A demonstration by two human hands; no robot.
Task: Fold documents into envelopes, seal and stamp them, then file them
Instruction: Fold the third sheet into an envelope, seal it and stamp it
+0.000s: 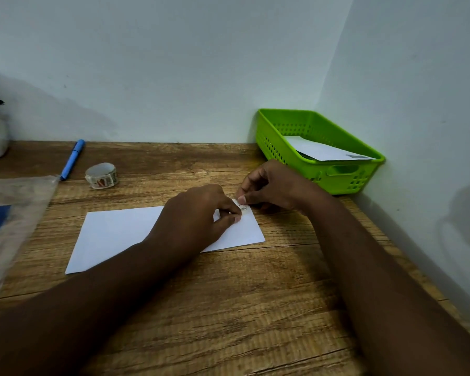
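A white envelope (114,234) lies flat on the wooden desk (228,308). At its top right corner sits a small printed stamp (243,208). My left hand (198,215) lies over the envelope's right half, its thumb and fingertips pinching the stamp's left side. My right hand (272,188) pinches the stamp's right edge with thumb and forefinger, the other fingers curled. Much of the stamp is hidden by my fingers. A roll of stamps (101,176) stands at the back left of the desk.
A green plastic basket (345,172) in the back right corner holds a white envelope (323,151). A blue pen (72,158) lies near the back wall. A clear plastic sleeve (11,226) with something blue inside covers the left edge. Walls close in behind and to the right.
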